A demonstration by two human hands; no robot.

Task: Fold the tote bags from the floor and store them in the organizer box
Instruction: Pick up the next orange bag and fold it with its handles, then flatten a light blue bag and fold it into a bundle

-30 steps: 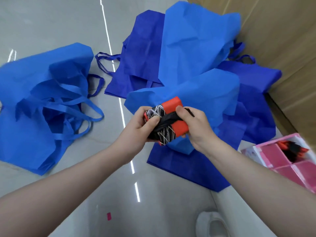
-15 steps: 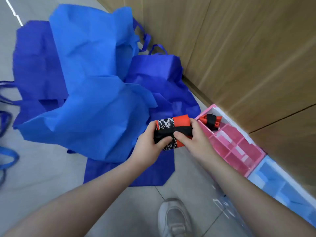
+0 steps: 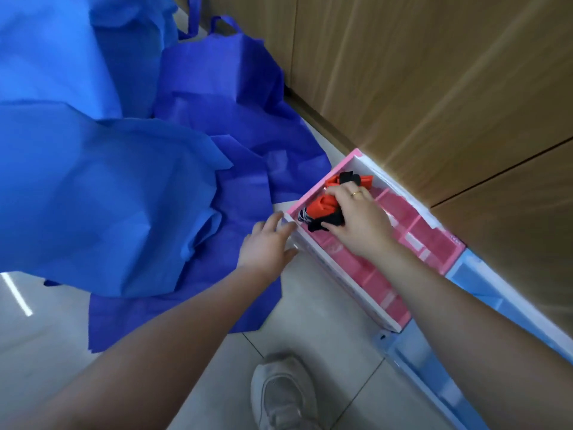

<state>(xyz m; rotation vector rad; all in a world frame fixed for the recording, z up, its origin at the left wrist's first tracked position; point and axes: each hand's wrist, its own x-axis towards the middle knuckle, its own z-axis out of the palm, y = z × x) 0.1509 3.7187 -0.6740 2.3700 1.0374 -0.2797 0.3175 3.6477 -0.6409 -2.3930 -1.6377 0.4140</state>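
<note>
Both forearms extend forward from the lower frame edge. The right hand [image 3: 356, 221] reaches palm-down into the pink organizer box [image 3: 341, 259], fingers curled around the folded orange-and-black tote bag [image 3: 322, 209], pressing it into a compartment at the box's far end. A second folded bag [image 3: 347, 180] occupies the adjacent far-corner compartment. The left hand [image 3: 266, 246] is relaxed, fingers straight, fingertips touching the box's near-left rim. Unfolded blue tote bags [image 3: 108, 197] lie heaped on the floor [image 3: 310, 321] left of the box. A blue organizer box [image 3: 465, 321] adjoins the pink one along the wood-panel wall [image 3: 434, 88].
</note>
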